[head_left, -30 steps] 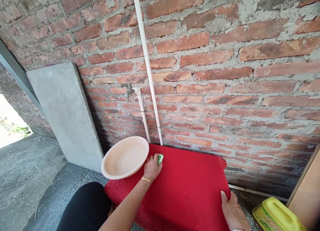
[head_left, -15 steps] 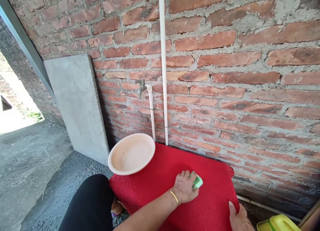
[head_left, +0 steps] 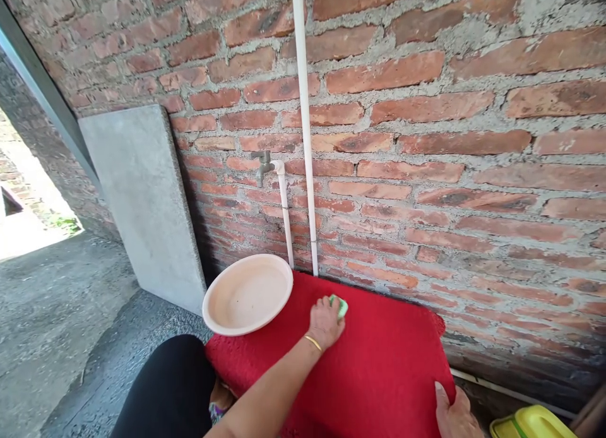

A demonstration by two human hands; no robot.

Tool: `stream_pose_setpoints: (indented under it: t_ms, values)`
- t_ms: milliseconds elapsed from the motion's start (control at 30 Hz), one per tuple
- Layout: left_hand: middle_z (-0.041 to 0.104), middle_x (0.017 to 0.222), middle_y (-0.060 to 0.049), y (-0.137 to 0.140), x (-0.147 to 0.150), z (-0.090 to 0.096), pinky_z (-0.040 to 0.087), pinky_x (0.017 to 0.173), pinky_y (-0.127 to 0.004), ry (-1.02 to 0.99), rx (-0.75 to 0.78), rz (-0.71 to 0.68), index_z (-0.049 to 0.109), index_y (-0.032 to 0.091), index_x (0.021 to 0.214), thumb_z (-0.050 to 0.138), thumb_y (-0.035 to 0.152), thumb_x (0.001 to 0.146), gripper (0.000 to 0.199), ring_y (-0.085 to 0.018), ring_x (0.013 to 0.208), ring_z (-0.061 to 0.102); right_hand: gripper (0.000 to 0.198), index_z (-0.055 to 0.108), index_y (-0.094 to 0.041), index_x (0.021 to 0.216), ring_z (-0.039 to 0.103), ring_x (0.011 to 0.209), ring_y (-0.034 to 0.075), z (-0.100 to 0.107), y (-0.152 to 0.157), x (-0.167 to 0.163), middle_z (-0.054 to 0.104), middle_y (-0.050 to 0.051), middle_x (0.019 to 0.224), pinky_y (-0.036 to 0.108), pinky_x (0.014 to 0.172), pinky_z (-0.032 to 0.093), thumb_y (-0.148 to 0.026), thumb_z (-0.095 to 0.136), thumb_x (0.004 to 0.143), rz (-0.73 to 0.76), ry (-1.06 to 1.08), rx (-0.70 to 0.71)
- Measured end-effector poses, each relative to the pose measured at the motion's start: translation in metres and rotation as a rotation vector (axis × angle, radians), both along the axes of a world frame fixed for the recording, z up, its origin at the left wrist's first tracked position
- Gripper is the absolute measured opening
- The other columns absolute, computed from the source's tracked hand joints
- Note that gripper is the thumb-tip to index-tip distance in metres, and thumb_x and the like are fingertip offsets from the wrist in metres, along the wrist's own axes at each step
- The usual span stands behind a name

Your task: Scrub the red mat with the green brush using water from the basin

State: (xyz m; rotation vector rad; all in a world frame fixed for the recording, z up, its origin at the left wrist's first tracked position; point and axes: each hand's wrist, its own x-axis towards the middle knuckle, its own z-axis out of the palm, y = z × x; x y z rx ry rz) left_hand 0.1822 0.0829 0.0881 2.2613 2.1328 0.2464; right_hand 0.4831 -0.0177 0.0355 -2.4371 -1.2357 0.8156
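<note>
Red cloth [head_left: 383, 356], progress: prob. mid-rub, by my judgement; sponge [head_left: 342, 307] was in hand and down on it, so work didn't look finished.
Cloth, done: couldn't tell which parts had been gone over; no suds or tide line showed.
Cloth, left: amt. unclear; basin [head_left: 249, 293] covered part of the L end.
L hand [head_left: 326, 323]: fingers curled over the sponge, holding it; gold bangle [head_left: 313, 343] on wrist.
R hand [head_left: 455, 414]: at cloth's R edge, thumb uppermost; fingers partly out of view, so couldn't tell if it pinched or just rested.
Sponge, spot: R of basin, apart from it, twd. the brick wall [head_left: 426, 173] side.
Sponge, look: sm., pale green, mostly hidden by fingers.
Cloth, look: bright red, approx. flat on top, rough-textured nr. front L corner; wet or dry unclear.
</note>
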Motion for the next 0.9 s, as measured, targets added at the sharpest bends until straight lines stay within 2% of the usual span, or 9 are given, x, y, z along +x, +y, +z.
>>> stream_pose_setpoints:
  t_ms: [100,200,267,467,567,667,800,900]
  values:
    - [0.057,0.123,-0.013,-0.015,0.05,-0.002,0.047,0.088,-0.042,-0.096,-0.039,-0.227,0.049,0.025,0.136,0.06,0.049,0.083,0.06,-0.031,0.109,0.055,0.092,0.028,-0.005,0.15,0.051,0.133,0.037,-0.003,0.0,0.002,0.051,0.031,0.142,0.057,0.106,0.041,-0.07,0.001,0.09,0.012,-0.015,0.002]
    - [0.058,0.123,-0.01,-0.02,0.065,0.0,0.048,0.088,-0.042,-0.16,-0.048,-0.339,0.047,0.029,0.137,0.06,0.053,0.082,0.062,-0.03,0.108,0.056,0.09,0.03,-0.006,0.148,0.053,0.131,0.035,-0.002,-0.002,0.001,0.054,0.029,0.14,0.053,0.107,0.041,-0.069,0.001,0.091,0.023,-0.026,0.016]
    - [0.059,0.122,-0.009,-0.015,0.049,0.004,0.048,0.089,-0.041,-0.158,-0.019,-0.273,0.048,0.03,0.137,0.06,0.051,0.083,0.06,-0.029,0.107,0.056,0.089,0.031,-0.007,0.148,0.053,0.131,0.034,0.0,-0.002,-0.001,0.054,0.029,0.14,0.054,0.106,0.042,-0.068,0.001,0.091,0.018,-0.025,0.014]
    - [0.058,0.118,-0.012,0.023,-0.047,0.011,0.047,0.086,-0.036,-0.031,0.023,0.168,0.049,0.023,0.136,0.055,0.038,0.091,0.047,-0.028,0.108,0.057,0.088,0.031,-0.006,0.149,0.057,0.127,0.037,0.009,-0.002,-0.007,0.055,0.03,0.137,0.056,0.105,0.043,-0.067,0.003,0.091,-0.009,-0.011,-0.019]
    - [0.058,0.117,-0.012,0.03,-0.063,0.009,0.047,0.084,-0.036,0.004,0.013,0.256,0.05,0.023,0.134,0.055,0.036,0.091,0.045,-0.028,0.108,0.057,0.091,0.03,-0.007,0.15,0.056,0.127,0.038,0.012,-0.002,-0.007,0.054,0.03,0.138,0.055,0.105,0.042,-0.069,0.001,0.09,-0.01,-0.006,-0.047]
    - [0.058,0.118,-0.014,0.024,-0.037,0.003,0.046,0.086,-0.038,0.026,0.013,0.17,0.05,0.021,0.136,0.056,0.037,0.09,0.05,-0.029,0.109,0.056,0.091,0.029,-0.007,0.149,0.054,0.129,0.038,0.012,-0.002,-0.006,0.053,0.03,0.139,0.056,0.105,0.042,-0.069,-0.001,0.09,-0.009,-0.003,-0.04]
    - [0.057,0.122,-0.013,0.007,0.019,-0.001,0.045,0.091,-0.041,-0.024,-0.023,-0.096,0.049,0.024,0.137,0.059,0.044,0.085,0.056,-0.031,0.112,0.054,0.091,0.028,-0.008,0.15,0.052,0.132,0.036,0.01,-0.003,-0.004,0.051,0.031,0.142,0.056,0.105,0.043,-0.069,-0.001,0.09,-0.003,-0.004,-0.025]
    - [0.058,0.123,-0.009,0.004,0.035,0.002,0.045,0.092,-0.04,-0.121,-0.057,-0.179,0.049,0.029,0.136,0.06,0.049,0.084,0.057,-0.029,0.111,0.055,0.094,0.026,-0.005,0.151,0.047,0.137,0.037,0.009,-0.003,-0.004,0.048,0.032,0.144,0.056,0.109,0.04,-0.07,-0.002,0.089,0.004,0.004,-0.035]
